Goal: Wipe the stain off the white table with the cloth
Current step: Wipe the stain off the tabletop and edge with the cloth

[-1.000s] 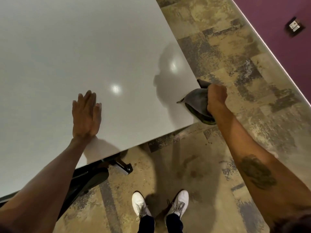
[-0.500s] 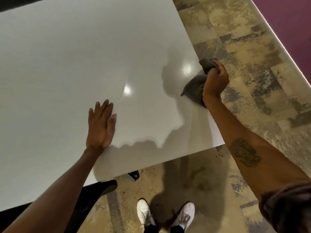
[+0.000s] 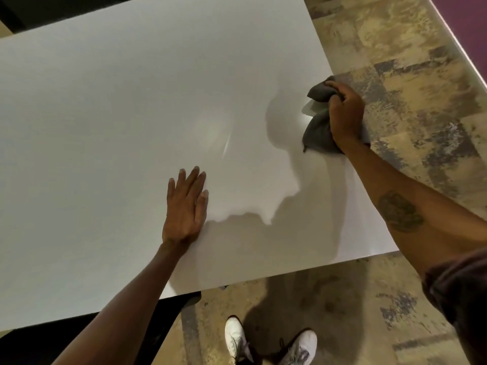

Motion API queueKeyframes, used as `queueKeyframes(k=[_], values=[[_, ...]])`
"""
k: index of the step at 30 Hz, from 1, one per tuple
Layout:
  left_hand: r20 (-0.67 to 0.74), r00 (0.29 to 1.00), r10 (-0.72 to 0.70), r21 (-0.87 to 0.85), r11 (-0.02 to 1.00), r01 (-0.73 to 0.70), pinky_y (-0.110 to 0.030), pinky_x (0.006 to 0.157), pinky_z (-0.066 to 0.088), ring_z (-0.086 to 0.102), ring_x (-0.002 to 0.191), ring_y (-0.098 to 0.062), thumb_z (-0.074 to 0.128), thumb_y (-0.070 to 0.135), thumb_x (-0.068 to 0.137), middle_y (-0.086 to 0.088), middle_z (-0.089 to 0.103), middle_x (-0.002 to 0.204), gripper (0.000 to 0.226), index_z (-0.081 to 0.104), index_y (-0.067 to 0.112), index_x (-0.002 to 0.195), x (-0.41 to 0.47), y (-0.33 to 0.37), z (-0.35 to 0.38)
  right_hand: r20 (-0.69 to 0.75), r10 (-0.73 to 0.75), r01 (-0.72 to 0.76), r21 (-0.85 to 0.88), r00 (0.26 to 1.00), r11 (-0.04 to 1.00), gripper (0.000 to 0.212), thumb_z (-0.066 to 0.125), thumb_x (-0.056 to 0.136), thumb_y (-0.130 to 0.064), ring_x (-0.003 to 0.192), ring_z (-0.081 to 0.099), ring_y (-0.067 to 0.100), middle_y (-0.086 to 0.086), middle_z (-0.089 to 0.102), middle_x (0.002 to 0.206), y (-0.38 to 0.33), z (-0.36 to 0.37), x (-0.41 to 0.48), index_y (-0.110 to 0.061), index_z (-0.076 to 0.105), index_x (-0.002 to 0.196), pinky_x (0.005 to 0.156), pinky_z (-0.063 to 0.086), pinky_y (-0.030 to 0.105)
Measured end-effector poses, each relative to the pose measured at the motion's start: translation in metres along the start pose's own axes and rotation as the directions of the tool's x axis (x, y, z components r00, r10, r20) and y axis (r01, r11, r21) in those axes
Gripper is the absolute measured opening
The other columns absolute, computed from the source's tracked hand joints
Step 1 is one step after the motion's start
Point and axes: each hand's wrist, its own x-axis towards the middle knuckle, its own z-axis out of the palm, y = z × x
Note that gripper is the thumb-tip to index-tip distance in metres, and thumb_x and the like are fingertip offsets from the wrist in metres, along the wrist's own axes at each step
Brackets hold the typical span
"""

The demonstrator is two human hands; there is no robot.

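The white table [image 3: 131, 114] fills most of the view. My right hand [image 3: 346, 114] is closed on a bunched dark grey cloth [image 3: 317, 130] and presses it onto the table close to the right edge. One end of the cloth sticks out above my fingers. My left hand [image 3: 185, 206] lies flat on the table with fingers apart, holding nothing, well to the left of the cloth. I cannot make out a stain on the surface; only glare and shadows show.
The table's right edge runs just beside the cloth and its near edge [image 3: 290, 271] lies in front of my white shoes [image 3: 237, 338]. A mottled floor [image 3: 395, 61] lies to the right, with a purple wall [image 3: 469, 22] beyond. Something dark [image 3: 79, 333] sits under the table's near edge.
My right hand has carried the cloth along the table's right edge, away from the near corner and farther from me. My left hand stays flat on the table.
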Motion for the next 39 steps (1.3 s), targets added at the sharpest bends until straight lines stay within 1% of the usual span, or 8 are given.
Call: queueKeyframes(k=[7,16,22,27,32,35,37,39], values=[[-0.034,0.997,0.071,0.043,0.997,-0.069,-0.052,0.13,0.011,0.016,0.16,-0.026,0.031,0.019,0.106,-0.003,0.03,0.168,0.051,0.04,0.014,0.156,0.0,-0.012,0.008,0.266,-0.101,0.119,-0.054,0.959,0.991,0.041,0.041,0.087,-0.008,0.116,0.059,0.008,0.003,0.068,0.123,-0.002,0.01,-0.001,-0.015,0.071,0.113,0.102,0.042,0.011],[-0.044,0.995,0.094,0.021,0.995,-0.093,-0.054,0.129,0.012,0.019,0.159,-0.03,0.034,0.015,0.105,-0.006,0.032,0.167,0.051,0.041,0.012,0.156,0.0,-0.017,0.007,0.507,-0.137,0.192,-0.056,0.851,0.98,0.036,0.044,0.093,-0.009,0.121,0.059,0.007,0.002,0.068,0.126,-0.012,0.021,-0.067,-0.013,0.073,0.114,0.108,0.038,0.011],[-0.045,0.993,0.11,0.029,0.994,-0.108,-0.054,0.129,0.013,0.022,0.158,-0.032,0.036,0.014,0.104,-0.008,0.034,0.165,0.051,0.042,0.011,0.155,-0.001,-0.016,0.003,0.594,-0.141,0.227,-0.072,0.792,0.971,0.031,0.045,0.099,-0.004,0.118,0.058,0.011,-0.002,0.066,0.122,-0.018,0.001,-0.112,-0.009,0.072,0.111,0.103,0.035,0.002],[-0.053,0.991,0.119,0.068,0.991,-0.116,-0.055,0.128,0.016,0.023,0.157,-0.033,0.039,0.012,0.105,-0.009,0.035,0.165,0.05,0.042,0.011,0.155,-0.002,-0.017,0.003,0.58,-0.098,0.172,-0.074,0.809,0.982,0.031,0.045,0.099,0.0,0.123,0.056,0.012,0.007,0.067,0.126,-0.021,-0.014,-0.155,-0.004,0.073,0.111,0.105,0.031,0.002],[-0.042,0.993,0.115,0.099,0.989,-0.11,-0.055,0.128,0.016,0.023,0.157,-0.034,0.038,0.012,0.106,-0.008,0.034,0.165,0.05,0.041,0.011,0.155,-0.003,-0.015,0.002,0.406,0.024,-0.052,0.057,0.914,0.997,0.031,0.042,0.1,0.003,0.127,0.055,0.018,0.013,0.062,0.133,-0.022,-0.014,-0.218,0.0,0.066,0.118,0.11,0.034,0.01],[-0.023,0.994,0.111,0.124,0.986,-0.108,-0.056,0.128,0.016,0.022,0.157,-0.034,0.036,0.015,0.106,-0.007,0.033,0.166,0.05,0.039,0.012,0.156,-0.003,-0.014,0.001,0.084,0.135,-0.142,0.095,0.987,0.985,0.033,0.043,0.097,0.007,0.129,0.055,0.028,0.016,0.063,0.132,-0.025,0.012,-0.254,0.0,0.065,0.12,0.116,0.035,0.027],[-0.018,0.996,0.093,0.161,0.983,-0.089,-0.058,0.127,0.015,0.021,0.158,-0.032,0.035,0.017,0.106,-0.005,0.032,0.167,0.051,0.038,0.015,0.157,-0.003,-0.013,0.001,-0.172,0.206,-0.202,0.04,0.963,0.978,0.036,0.045,0.095,0.003,0.134,0.05,0.026,0.009,0.062,0.136,-0.029,0.034,-0.271,-0.008,0.067,0.121,0.115,0.03,0.017],[-0.026,0.997,0.068,0.212,0.975,-0.061,-0.062,0.126,0.013,0.02,0.158,-0.03,0.035,0.02,0.107,-0.001,0.031,0.167,0.051,0.036,0.019,0.158,-0.004,-0.012,0.002,-0.342,0.29,-0.299,0.027,0.894,0.954,0.04,0.044,0.092,-0.001,0.142,0.04,0.027,0.007,0.056,0.144,-0.035,0.056,-0.278,-0.012,0.067,0.124,0.117,0.025,0.023]])
